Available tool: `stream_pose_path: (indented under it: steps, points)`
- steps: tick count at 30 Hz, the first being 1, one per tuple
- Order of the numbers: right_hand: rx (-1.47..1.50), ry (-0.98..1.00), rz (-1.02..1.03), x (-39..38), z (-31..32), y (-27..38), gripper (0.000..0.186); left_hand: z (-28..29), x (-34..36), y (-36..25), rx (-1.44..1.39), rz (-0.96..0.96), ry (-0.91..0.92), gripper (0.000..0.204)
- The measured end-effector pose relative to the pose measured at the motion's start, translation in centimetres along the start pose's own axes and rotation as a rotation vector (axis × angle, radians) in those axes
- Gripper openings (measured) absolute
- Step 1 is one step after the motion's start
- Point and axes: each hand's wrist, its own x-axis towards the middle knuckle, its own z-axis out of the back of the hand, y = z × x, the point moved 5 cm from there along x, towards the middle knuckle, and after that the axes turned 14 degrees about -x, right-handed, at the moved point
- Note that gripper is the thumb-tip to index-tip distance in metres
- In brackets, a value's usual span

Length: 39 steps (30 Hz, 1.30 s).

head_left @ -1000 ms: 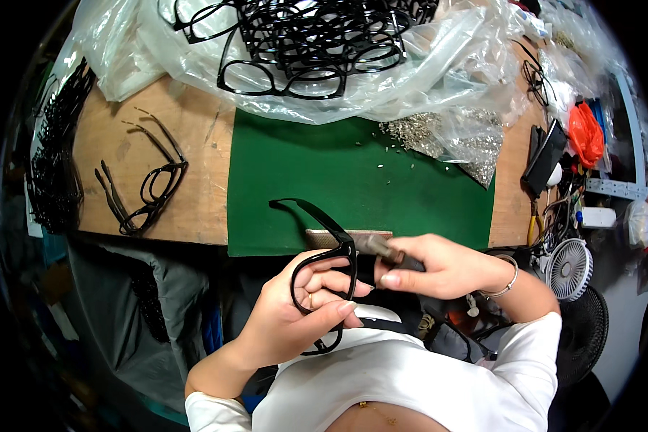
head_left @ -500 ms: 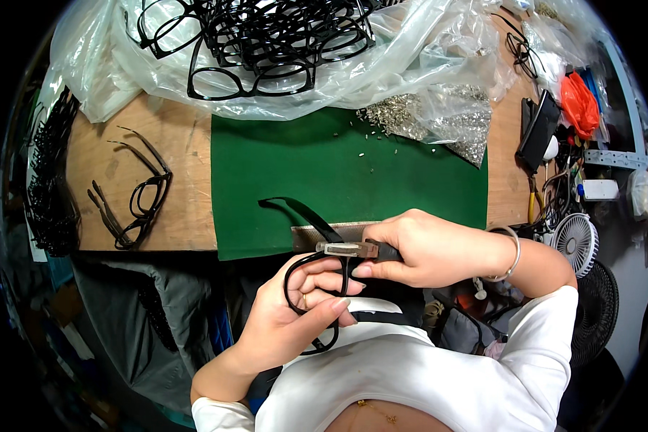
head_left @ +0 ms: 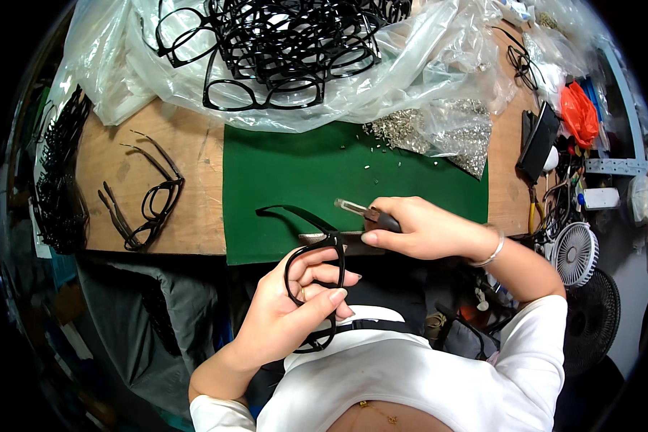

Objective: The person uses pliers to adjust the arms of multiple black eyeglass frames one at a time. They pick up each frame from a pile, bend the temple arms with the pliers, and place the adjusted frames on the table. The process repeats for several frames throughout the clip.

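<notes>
A black eyeglass frame (head_left: 288,279) is pinched between the thumb and fingers of my left hand (head_left: 277,309), just off the table's near edge. Its front is turned on end, and one temple arm (head_left: 311,220) reaches left over the green mat. In my right hand (head_left: 428,229) is a pair of pliers (head_left: 383,219) with a dark grip and silver jaws. The jaws point left over the mat, beyond the frame's hinge corner and apart from it. My left palm hides part of the lower lens rim.
Across the far side, a pile of black eyeglass frames (head_left: 266,96) lies on clear plastic. Small metal pieces (head_left: 399,128) spill from a bag on the green mat (head_left: 281,180). Frames with temples (head_left: 157,205) lie left. A phone (head_left: 538,144) and white fan (head_left: 576,252) are right.
My right hand has drawn the pliers off the frame's hinge and away toward the far side. My left hand keeps hold of the frame, turned slightly. The whole view has shifted a little.
</notes>
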Motion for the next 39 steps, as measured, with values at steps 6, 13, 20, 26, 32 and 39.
stream_pose_path:
  steps: [6, 13, 20, 26, 32, 39]
  points:
    - [0.022, -0.114, -0.102, 0.4, -0.3, -0.4, 0.029, 5.6, 0.2, -3.9, 0.526, -0.397, -0.299, 0.036]
    - [-0.012, -0.146, -0.068, 0.1, -0.6, 0.4, 0.028, 12.8, 0.3, -10.3, 1.006, -0.56, -0.411, 0.029]
    - [0.015, -0.105, 0.024, 0.3, -0.2, 2.2, 0.028, 16.1, 0.1, -12.4, 1.786, -0.628, -0.651, 0.031]
    - [-0.013, -0.158, -0.055, -0.5, 0.0, 1.0, 0.025, 5.5, 4.9, -14.1, 1.64, -1.26, -0.454, 0.029]
    - [-0.116, -0.332, -0.082, -1.5, 0.7, -1.9, 0.015, 3.4, 7.6, -13.9, 1.458, -0.941, -0.104, 0.01]
    - [-0.392, -0.464, -0.13, 0.8, 1.8, -3.4, 0.013, 2.4, 0.1, -11.1, 0.652, -0.712, -0.313, 0.013]
